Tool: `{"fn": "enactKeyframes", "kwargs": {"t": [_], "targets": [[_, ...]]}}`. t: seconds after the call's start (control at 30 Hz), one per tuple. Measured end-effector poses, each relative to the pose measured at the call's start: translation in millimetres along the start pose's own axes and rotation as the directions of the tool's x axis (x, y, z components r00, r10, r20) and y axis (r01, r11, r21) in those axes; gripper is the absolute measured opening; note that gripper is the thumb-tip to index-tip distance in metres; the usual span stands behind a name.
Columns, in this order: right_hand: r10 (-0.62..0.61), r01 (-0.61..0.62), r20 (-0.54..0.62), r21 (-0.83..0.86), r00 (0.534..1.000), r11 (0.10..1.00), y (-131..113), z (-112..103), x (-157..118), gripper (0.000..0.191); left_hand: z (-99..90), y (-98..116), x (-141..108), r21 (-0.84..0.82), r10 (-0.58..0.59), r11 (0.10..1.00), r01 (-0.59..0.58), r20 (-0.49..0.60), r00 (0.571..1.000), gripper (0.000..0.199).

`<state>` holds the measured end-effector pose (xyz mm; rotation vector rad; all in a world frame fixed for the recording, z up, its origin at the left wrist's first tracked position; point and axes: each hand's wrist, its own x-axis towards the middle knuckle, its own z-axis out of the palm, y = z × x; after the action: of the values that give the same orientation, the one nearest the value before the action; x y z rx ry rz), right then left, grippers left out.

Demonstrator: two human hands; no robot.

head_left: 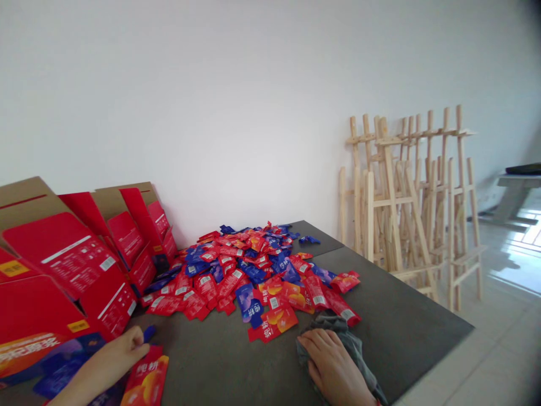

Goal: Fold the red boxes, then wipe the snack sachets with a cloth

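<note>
My right hand (333,363) lies over a crumpled grey-green cloth (357,344), pressing it onto the dark tabletop with fingers bent over it. At the lower left, my left hand (129,345) is closed, its fingers curled. A small blue tip (149,333) shows just past its knuckles; what the fingers grip is hidden. Right beside that hand lies a red and orange pouch (147,380), and blue pouches (59,378) show around my left forearm. Ahead of both hands spreads a large heap of red and blue pouches (249,265), several with white barcode labels.
Open red cardboard boxes (63,254) with raised flaps line the left side. The dark table (406,316) ends in an edge at right. Beyond it, wooden easels (393,208) stand against the white wall (253,113); a grey table (519,194) is far right.
</note>
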<state>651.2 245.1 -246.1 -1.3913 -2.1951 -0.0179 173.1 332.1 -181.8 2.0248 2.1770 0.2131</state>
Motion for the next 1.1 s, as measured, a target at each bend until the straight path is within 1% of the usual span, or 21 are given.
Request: {"fn": "enactKeyframes", "kwargs": {"t": [0.07, 0.13, 0.2, 0.27, 0.33, 0.43, 0.5, 0.57, 0.63, 0.73, 0.8, 0.83, 0.9, 0.93, 0.97, 1.03, 1.1], "targets": [[-0.009, 0.009, -0.015, 0.000, 1.000, 1.000, 0.4, 1.0, -0.5, 0.048, -4.3, 6.2, 11.6, 0.163, 0.062, 0.985, -0.057, -0.024, 0.998, 0.028], [-0.006, 0.006, -0.020, 0.006, 1.000, 1.000, 0.4, 0.9, -0.7, 0.047, -3.3, 21.0, 25.1, 0.269, 0.117, 0.958, -0.096, -0.062, 0.991, 0.038], [-0.001, 0.001, -0.017, 0.017, 1.000, 1.000, 0.2, -0.1, -0.6, 0.047, 3.1, 38.5, 40.0, 0.328, 0.128, 0.939, -0.101, -0.064, 0.990, 0.057], [0.006, -0.006, -0.009, 0.030, 1.000, 1.000, -0.2, -1.3, -0.1, 0.047, 11.6, 53.5, 54.2, 0.347, 0.111, 0.934, -0.089, -0.043, 0.993, 0.074], [0.013, -0.013, -0.001, 0.045, 1.000, 0.999, -0.7, -2.5, 0.5, 0.048, 18.1, 63.9, 65.0, 0.341, 0.104, 0.935, -0.092, -0.015, 0.994, 0.077], [0.024, -0.025, 0.008, 0.057, 1.000, 0.998, -1.9, -3.6, 1.2, 0.048, 22.3, 74.5, 69.3, 0.331, 0.107, 0.938, -0.103, 0.007, 0.994, 0.069], [0.035, -0.035, 0.011, 0.059, 0.999, 0.998, -2.6, -4.0, 1.2, 0.049, 24.3, 82.8, 62.9, 0.331, 0.117, 0.937, -0.112, 0.006, 0.993, 0.062], [0.042, -0.043, 0.013, 0.064, 0.999, 0.997, -3.0, -3.9, 0.8, 0.048, 28.4, 95.2, 50.3, 0.331, 0.144, 0.934, -0.137, 0.002, 0.990, 0.057], [0.042, -0.043, 0.011, 0.070, 0.999, 0.997, -2.6, -3.3, 0.4, 0.047, 35.6, 112.7, 33.7, 0.320, 0.194, 0.929, -0.187, 0.008, 0.981, 0.053], [0.032, -0.032, -0.011, 0.067, 0.999, 0.997, -1.3, -1.5, -0.2, 0.045, 49.9, 146.2, 4.7, 0.289, 0.289, 0.913, -0.286, 0.035, 0.957, 0.047], [0.025, -0.023, -0.025, 0.058, 0.999, 0.998, -0.8, -0.5, -0.4, 0.045, 58.4, 170.3, -16.0, 0.261, 0.371, 0.891, -0.372, 0.057, 0.927, 0.046], [0.022, -0.021, -0.028, 0.055, 0.999, 0.998, -0.8, -0.2, -0.5, 0.046, 61.6, 181.8, -26.4, 0.237, 0.424, 0.872, -0.428, 0.071, 0.903, 0.045], [0.024, -0.022, -0.028, 0.047, 0.999, 0.999, -1.3, -0.1, -0.4, 0.046, 65.2, 202.5, -45.5, 0.178, 0.505, 0.840, -0.513, 0.091, 0.858, 0.040], [0.026, -0.025, -0.028, 0.046, 0.999, 0.999, -1.6, -0.2, -0.3, 0.046, 65.6, 211.4, -53.7, 0.143, 0.528, 0.832, -0.535, 0.085, 0.845, 0.038], [0.029, -0.027, -0.029, 0.046, 0.999, 0.999, -1.9, -0.4, -0.2, 0.046, 65.0, 219.2, -60.4, 0.102, 0.538, 0.834, -0.542, 0.062, 0.840, 0.036], [0.031, -0.029, -0.031, 0.050, 0.999, 0.998, -2.5, -0.9, -0.2, 0.046, 61.5, 231.6, -68.8, -0.021, 0.519, 0.854, -0.520, -0.031, 0.854, 0.034], [0.032, -0.030, -0.032, 0.058, 0.999, 0.998, -2.7, -1.3, -0.4, 0.047, 56.2, 240.1, -70.6, -0.228, 0.452, 0.849, -0.477, -0.154, 0.878, 0.031]]}}
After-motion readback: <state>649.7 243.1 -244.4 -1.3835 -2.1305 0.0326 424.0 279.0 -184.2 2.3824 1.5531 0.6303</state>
